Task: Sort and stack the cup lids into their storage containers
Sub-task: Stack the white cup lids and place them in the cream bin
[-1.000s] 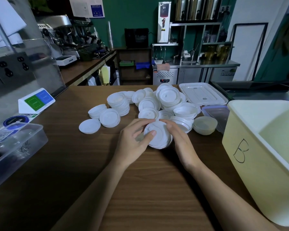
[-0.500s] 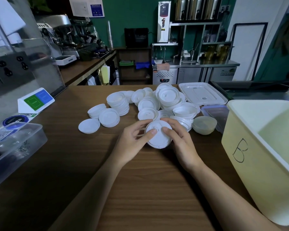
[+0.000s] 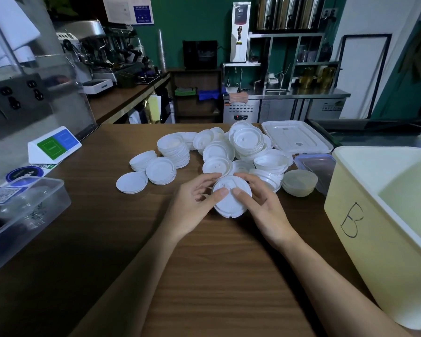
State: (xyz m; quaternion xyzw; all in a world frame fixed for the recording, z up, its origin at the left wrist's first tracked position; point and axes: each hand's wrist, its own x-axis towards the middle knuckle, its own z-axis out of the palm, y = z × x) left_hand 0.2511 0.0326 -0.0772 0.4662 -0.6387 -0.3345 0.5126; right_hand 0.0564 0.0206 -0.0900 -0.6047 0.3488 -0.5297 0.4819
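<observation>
Left hand and right hand both grip a small stack of lids, fingers curled round the rim and thumbs pressing on top. It sits low over the table, just in front of the loose pile; can't tell if it touches the wood. Main worry imo: an uneven squeeze and these thin lids fan out or pop loose. Swinging toward the yellow bin could also clip the pile.
</observation>
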